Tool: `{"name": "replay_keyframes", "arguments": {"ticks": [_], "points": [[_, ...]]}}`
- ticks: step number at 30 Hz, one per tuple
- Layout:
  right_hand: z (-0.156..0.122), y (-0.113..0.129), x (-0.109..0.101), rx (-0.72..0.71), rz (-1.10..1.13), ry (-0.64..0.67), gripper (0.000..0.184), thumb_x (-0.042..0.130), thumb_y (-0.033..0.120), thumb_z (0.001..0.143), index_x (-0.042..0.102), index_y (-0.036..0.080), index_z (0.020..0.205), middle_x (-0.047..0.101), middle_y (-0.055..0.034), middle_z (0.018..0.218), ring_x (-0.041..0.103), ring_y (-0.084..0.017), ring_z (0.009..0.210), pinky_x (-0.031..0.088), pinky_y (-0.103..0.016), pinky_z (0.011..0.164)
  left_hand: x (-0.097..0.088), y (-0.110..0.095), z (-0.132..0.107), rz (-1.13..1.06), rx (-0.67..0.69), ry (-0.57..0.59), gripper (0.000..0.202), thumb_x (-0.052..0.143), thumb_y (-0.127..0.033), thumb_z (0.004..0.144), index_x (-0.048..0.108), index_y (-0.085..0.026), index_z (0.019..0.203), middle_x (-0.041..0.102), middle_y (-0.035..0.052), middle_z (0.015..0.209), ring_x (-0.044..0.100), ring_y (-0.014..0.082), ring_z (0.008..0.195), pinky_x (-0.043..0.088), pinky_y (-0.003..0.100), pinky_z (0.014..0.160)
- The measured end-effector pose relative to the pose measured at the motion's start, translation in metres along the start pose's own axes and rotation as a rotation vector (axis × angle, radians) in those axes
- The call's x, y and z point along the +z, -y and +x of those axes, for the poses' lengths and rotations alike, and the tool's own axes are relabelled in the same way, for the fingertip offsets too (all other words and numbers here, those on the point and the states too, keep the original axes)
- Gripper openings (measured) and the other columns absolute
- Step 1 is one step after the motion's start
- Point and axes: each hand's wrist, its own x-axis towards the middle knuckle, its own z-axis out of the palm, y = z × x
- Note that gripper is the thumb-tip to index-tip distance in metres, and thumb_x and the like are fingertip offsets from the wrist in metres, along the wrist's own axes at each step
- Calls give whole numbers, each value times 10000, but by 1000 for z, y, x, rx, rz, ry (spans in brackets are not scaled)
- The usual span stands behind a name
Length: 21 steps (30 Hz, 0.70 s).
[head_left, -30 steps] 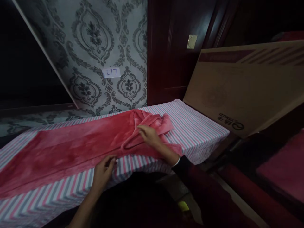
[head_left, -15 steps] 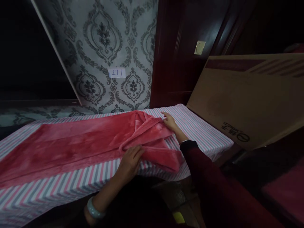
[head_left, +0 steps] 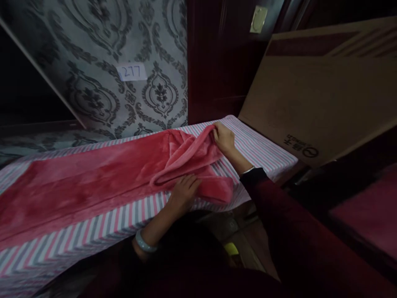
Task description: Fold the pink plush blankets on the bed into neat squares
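A long pink fleece garment [head_left: 93, 182] lies stretched along a table under a pink, grey and white striped cloth [head_left: 266, 153]. Its collar end is bunched at the right. My left hand [head_left: 184, 191] rests on the near fold of that bunched part, fingers curled down onto the fabric; a pale green bangle [head_left: 143, 244] is on that wrist. My right hand [head_left: 223, 138], in a dark red sleeve, grips the far edge of the collar and lifts it a little off the cloth.
A large flat cardboard box [head_left: 316, 91] leans at the right, over the table's end. Behind stand a patterned grey wall with a paper label reading 277 [head_left: 132, 72] and a dark red wooden door [head_left: 223, 62]. Something pink [head_left: 369, 211] lies low at the far right.
My left hand moved right from the table's front edge onto the garment's near fold. My right hand moved from the bunched middle to the far collar edge and took hold of it.
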Motion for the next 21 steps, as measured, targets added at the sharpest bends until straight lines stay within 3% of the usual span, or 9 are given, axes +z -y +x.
{"name": "replay_keyframes", "arguments": {"ticks": [5,11,17,21], "points": [[-47,4,-34,-151,-56,99,349,453,129,887,690,200,1133,698,-115,1095,605,-260,1058,479,-358,913,12,-27,42,-121,23,154,375,511,-119,957,634,-167,1307,695,146,1280,645,269,1179,515,468,1024],[-82,-18,-47,37,-112,216,376,485,153,893,726,252,1164,762,-74,1054,671,-268,982,504,-351,827,26,-52,81,-50,-93,361,387,543,-229,994,580,-118,1363,696,174,1265,625,305,1168,489,465,963],[-100,-24,-49,163,-177,328,373,480,231,950,696,278,1250,787,-76,1003,705,-278,896,477,-326,730,38,-61,89,-40,-203,380,265,587,-181,951,656,-128,1201,708,168,1153,634,310,1125,500,451,938],[-107,-29,-53,134,-45,367,487,540,172,832,620,225,1310,760,-85,1077,690,-261,910,506,-332,766,36,-55,83,-125,-239,362,189,542,-113,951,678,-161,1073,690,117,1074,664,259,1028,525,385,896]]}}
